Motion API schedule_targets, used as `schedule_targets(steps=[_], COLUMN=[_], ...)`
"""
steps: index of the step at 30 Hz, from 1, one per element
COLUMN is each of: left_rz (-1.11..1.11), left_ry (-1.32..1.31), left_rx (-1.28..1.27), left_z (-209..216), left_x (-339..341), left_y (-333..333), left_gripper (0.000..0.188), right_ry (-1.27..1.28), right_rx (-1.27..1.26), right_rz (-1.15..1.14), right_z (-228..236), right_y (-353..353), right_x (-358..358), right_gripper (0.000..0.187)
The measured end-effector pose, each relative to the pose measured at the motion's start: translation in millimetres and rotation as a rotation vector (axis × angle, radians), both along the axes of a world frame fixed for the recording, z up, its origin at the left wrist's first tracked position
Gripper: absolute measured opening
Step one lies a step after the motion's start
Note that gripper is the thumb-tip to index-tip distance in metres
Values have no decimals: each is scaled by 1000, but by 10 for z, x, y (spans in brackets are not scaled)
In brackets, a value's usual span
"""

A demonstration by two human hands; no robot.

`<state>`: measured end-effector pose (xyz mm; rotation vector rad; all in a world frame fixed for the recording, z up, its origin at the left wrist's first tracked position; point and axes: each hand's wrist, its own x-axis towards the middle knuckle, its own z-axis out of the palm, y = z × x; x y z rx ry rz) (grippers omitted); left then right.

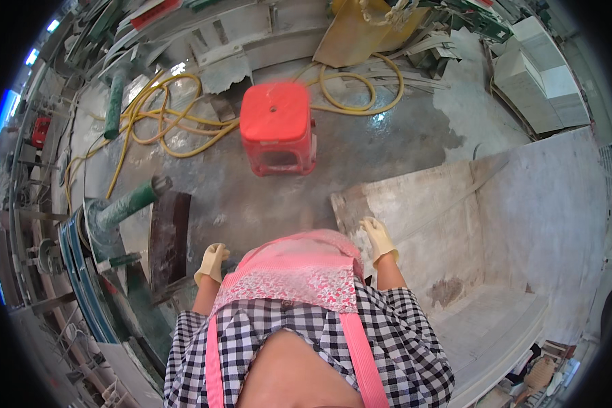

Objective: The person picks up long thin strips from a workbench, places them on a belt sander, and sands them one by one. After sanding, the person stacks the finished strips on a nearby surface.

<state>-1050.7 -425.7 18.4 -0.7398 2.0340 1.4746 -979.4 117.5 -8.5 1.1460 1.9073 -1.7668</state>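
My left hand (213, 262), in a cream rubber glove, hangs beside my pink apron (299, 262). Its fingers are loosely bent and a little apart, with nothing seen in them. On the other side, my right hand (379, 239) wears the same kind of glove. Its fingers are slightly curled and also look free of any object. That hand overlaps the near left end of a large pale, stained panel (415, 204); whether it touches cannot be told. A red plastic stool (275, 119) with a hole in its seat stands on the wet floor ahead of me.
Yellow hoses (183, 126) lie looped across the wet floor (360, 146). A green metal post (132, 204) juts out at left, close to a dark brown slab (170, 234). White box-like pieces (540, 85) stand at far right. A yellow sheet (360, 34) leans at the back.
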Motion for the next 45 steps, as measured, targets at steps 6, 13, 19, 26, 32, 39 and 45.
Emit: schedule_targets(steps=[6, 13, 19, 26, 32, 39, 45], left_rz=[-42, -147, -190, -235, -257, -157, -256], left_ry=[-4, -69, -25, 32, 26, -142, -127], left_rx=[-34, -43, 47, 115, 93, -65, -172], left_z=[209, -131, -500, -297, -445, -426, -199], left_x=[-569, -1256, -2253, -3090, -3415, -3402, -3607], left_y=[428, 402, 519, 1196, 1357, 1806, 2369], left_gripper=[40, 38, 39, 36, 37, 33, 34], right_ry=[78, -149, -53, 1, -64, 19, 60], right_rx=[172, 185, 349, 469, 410, 204, 49], right_rz=[140, 119, 15, -24, 91, -106, -149], right_z=[794, 411, -314, 104, 203, -163, 91], right_y=[-13, 264, 584, 626, 1058, 2120, 3090], right_x=[-1045, -775, -647, -1256, -1854, -2674, -3250], right_gripper=[45, 44, 46, 40, 38, 35, 38])
